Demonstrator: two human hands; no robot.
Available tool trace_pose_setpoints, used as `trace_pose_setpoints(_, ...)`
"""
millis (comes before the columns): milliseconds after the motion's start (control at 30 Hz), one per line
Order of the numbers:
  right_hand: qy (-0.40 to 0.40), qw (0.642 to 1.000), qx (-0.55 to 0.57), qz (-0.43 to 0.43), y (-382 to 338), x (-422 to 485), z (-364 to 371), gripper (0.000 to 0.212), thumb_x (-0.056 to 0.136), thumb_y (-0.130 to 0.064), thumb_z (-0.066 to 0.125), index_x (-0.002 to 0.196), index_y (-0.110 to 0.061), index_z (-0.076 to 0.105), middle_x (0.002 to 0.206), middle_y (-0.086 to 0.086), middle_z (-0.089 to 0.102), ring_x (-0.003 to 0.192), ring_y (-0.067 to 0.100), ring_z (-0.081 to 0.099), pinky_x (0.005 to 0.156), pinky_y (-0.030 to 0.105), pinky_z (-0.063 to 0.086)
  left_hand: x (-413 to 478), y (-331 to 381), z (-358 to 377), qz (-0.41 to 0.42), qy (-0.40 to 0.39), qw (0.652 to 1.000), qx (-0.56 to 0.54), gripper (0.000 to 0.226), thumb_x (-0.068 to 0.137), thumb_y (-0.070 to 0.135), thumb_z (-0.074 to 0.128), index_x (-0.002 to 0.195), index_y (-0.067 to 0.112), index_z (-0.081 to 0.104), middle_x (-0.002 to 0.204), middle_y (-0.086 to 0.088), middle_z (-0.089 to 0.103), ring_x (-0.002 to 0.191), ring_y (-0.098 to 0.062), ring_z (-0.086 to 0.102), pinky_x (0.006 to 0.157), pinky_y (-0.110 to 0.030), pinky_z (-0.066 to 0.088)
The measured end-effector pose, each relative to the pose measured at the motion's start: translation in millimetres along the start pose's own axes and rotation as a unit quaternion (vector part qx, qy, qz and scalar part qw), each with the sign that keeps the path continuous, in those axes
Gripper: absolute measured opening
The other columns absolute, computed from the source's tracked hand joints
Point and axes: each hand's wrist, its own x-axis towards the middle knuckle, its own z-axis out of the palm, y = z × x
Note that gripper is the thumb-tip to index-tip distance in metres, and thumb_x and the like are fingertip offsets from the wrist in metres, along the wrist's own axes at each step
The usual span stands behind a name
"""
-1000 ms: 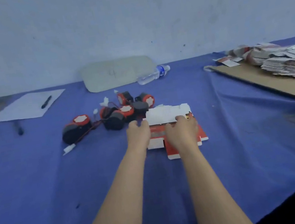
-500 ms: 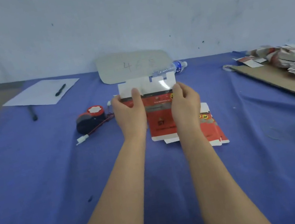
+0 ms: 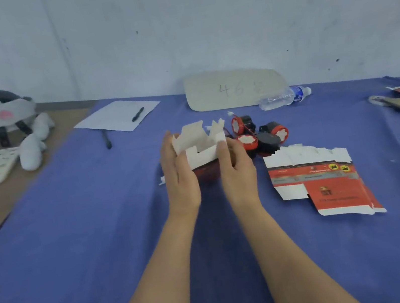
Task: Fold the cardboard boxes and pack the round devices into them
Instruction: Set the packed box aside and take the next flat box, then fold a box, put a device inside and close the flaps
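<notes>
Box (image 3: pixel 199 148) between left hand (image 3: pixel 180 181), right hand (image 3: pixel 236 169)

A pale board (image 3: pixel 236 89) leaning on the wall carries handwritten digits: "4" and "6" read clearly, and a fainter third figure after them looks like "8" but is not certain. The flat carton (image 3: pixel 331 182) lying on the blue cloth (image 3: pixel 99 221) has a logo on its big red panel that seems to read "ST". A line of small print under it is too blurred to make out. Two round yellow badges and more tiny lines sit on the red band above, also illegible. The water bottle (image 3: pixel 282 97) wears a blue label whose words cannot be read. The half-folded box (image 3: pixel 201 151) shows blank white flaps, its red print blurred
</notes>
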Motion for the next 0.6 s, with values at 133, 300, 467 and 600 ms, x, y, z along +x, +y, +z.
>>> trace_pose_setpoints(133, -0.058, 0.997, 0.034, 0.024, 7.3, 6.2, -5.2, 0.043, 0.094, -0.038, 0.053, 0.136, -0.03, 0.048, 0.116, -0.008, 0.066, 0.108, 0.002, 0.06, 0.093, 0.027, 0.048, 4.8, -2.2, -0.5, -0.081, -0.025, 0.993, -0.086, 0.039, 0.1, 0.041, 0.032, 0.12, 0.019, 0.058, 0.129, -0.009, 0.057, 0.115, -0.019, 0.057, 0.091, -0.029, 0.048)
trace_pose_setpoints(300, -0.064, 0.997, 0.036, 0.04, 16.3, 6.1, -6.4, 0.04, 0.094, -0.018, 0.05, 0.132, -0.028, 0.051, 0.106, -0.014, 0.068, 0.096, -0.001, 0.062, 0.083, 0.02, 0.049, 0.1, -5.5, 1.9, -0.103, -0.007, 0.989, -0.109, 0.036, 0.103, 0.037, 0.031, 0.115, 0.017, 0.058, 0.117, -0.005, 0.064, 0.106, -0.017, 0.061, 0.083, -0.026, 0.051)
trace_pose_setpoints(467, -0.007, 0.999, -0.027, 0.028, 21.0, 7.4, -8.9, 0.048, 0.089, -0.002, 0.041, 0.127, -0.031, 0.049, 0.085, -0.026, 0.061, 0.074, -0.008, 0.056, 0.061, 0.008, 0.043, -8.4, -1.9, 8.4, -0.073, -0.072, 0.991, -0.083, 0.041, 0.086, 0.051, 0.033, 0.112, 0.031, 0.058, 0.119, 0.003, 0.063, 0.113, -0.014, 0.057, 0.097, -0.028, 0.046)
trace_pose_setpoints(600, 0.014, 0.998, -0.062, 0.022, 24.5, 5.2, -6.6, 0.045, 0.093, -0.004, 0.039, 0.133, -0.022, 0.049, 0.089, -0.018, 0.055, 0.079, 0.003, 0.054, 0.068, 0.018, 0.042, -9.0, -4.9, 5.7, -0.06, -0.093, 0.993, -0.028, 0.04, 0.102, 0.037, 0.033, 0.135, 0.02, 0.05, 0.138, -0.002, 0.052, 0.129, -0.018, 0.046, 0.112, -0.041, 0.035)
